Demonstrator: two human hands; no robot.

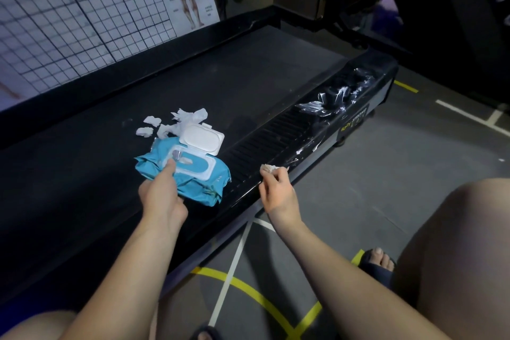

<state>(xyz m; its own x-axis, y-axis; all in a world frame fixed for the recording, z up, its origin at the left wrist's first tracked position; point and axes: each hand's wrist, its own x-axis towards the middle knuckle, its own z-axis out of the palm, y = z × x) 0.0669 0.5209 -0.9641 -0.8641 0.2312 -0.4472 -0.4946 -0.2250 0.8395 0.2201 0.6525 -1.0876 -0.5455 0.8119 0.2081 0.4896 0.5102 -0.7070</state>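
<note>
Left hand, forefinger straight on the wet-wipe pack slot, grips nothing: pinch one sheet. Right hand pinches a soiled scrap.

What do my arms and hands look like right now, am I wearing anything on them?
The left arm and right arm are bare to the picture's edge, with no sleeves showing. The left hand and right hand wear no gloves, and no watch, bracelet or ring shows on the wrists or fingers in view.
</note>
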